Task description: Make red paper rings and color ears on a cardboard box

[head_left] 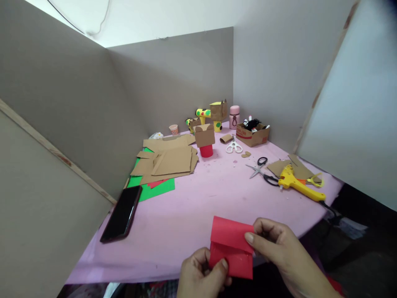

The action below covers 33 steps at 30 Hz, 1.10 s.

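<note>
Pink table [192, 207], left hand [201, 275] & right hand [279, 248] both pinching folded red paper [232, 248]

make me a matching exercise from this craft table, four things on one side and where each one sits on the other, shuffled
Things:
1. red paper
2. phone
3. glue gun
4. red cup

Places:
A. at the table's left edge, beside the green paper
B. under a small cardboard box, near the middle of the table
C. held in both hands at the near edge
D. on the right side, next to the black-handled scissors

Pairs: 1-C, 2-A, 3-D, 4-B
</note>
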Motion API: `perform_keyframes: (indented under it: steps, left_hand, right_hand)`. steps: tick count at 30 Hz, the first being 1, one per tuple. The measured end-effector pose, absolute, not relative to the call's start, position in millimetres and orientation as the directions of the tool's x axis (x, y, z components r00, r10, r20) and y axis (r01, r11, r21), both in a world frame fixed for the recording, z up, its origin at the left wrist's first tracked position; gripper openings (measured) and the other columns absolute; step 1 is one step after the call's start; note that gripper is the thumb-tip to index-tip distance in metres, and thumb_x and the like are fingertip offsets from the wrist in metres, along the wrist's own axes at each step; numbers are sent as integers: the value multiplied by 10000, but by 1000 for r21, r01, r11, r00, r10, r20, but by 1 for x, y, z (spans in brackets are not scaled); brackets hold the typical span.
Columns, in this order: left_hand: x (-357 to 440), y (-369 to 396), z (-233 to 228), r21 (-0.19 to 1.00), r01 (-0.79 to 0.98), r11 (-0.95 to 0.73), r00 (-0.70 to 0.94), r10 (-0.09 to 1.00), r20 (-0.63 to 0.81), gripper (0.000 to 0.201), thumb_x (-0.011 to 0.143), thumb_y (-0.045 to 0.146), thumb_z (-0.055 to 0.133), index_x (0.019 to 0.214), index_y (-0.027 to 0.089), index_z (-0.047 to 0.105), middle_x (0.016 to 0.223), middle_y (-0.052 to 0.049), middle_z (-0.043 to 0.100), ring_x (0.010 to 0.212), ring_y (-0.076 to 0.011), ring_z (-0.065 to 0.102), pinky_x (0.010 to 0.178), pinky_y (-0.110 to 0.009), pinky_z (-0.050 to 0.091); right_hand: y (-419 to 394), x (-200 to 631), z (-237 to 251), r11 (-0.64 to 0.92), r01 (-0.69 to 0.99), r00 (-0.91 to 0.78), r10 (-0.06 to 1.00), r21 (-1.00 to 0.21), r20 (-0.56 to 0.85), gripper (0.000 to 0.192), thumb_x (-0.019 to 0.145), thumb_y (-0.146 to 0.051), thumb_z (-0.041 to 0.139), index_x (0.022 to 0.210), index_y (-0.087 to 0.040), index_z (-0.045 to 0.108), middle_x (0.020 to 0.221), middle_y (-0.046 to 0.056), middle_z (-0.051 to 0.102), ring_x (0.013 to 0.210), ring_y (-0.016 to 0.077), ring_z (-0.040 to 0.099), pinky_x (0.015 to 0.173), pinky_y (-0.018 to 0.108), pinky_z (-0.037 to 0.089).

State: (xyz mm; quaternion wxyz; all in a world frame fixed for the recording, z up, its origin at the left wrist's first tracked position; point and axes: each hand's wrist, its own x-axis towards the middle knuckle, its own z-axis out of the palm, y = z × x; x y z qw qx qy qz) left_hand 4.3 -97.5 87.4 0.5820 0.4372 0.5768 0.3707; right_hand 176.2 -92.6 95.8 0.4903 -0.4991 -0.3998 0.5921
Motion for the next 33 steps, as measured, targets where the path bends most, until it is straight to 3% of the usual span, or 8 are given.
perform_keyframes:
  steps: [33]
  left_hand:
    - [7,-95,91,935,30,355,39,934,-356,195,622,318,646,581,144,567,426,-10,600,411,-97,472,459,-215,319]
  right_hand:
    - [-93,175,91,-170,-18,-13,985,-985,-170,293,691,-424,643,603,-190,489,568,-51,420,561,123,358,539,249,304]
